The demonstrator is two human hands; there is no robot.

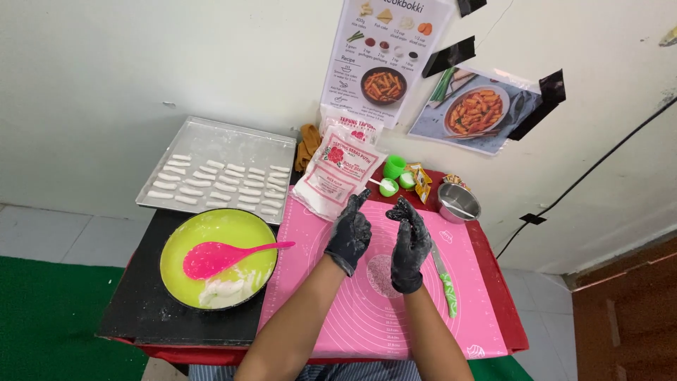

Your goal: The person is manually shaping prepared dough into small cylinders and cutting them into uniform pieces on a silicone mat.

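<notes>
A person's two hands in black, flour-dusted gloves are hovering above a pink silicone pastry mat (331, 310) on a small red-edged desk (508, 303). The left hand (350, 233) and right hand (410, 243) are facing each other palm to palm, a narrow gap between them; the fingers (360, 201) are lying loosely extended, gripping nothing visible, though whether a scrap of dough is sitting between the palms cannot be told. Directly beneath the right hand, a floured patch (381, 274) is whitening the mat. A green-handled knife (446, 279) is lying just right of that hand, its long axis running near to far. To the left, nearer the left hand, a lime-green round bowl (218, 229) is holding white dough (224, 289) and a pink plastic spoon (215, 257). Farther back, a white flour bag (337, 176) is resting at the mat's top edge, and a metal baking tray (233, 144) is carrying rows of white dough sticks (222, 185).
</notes>
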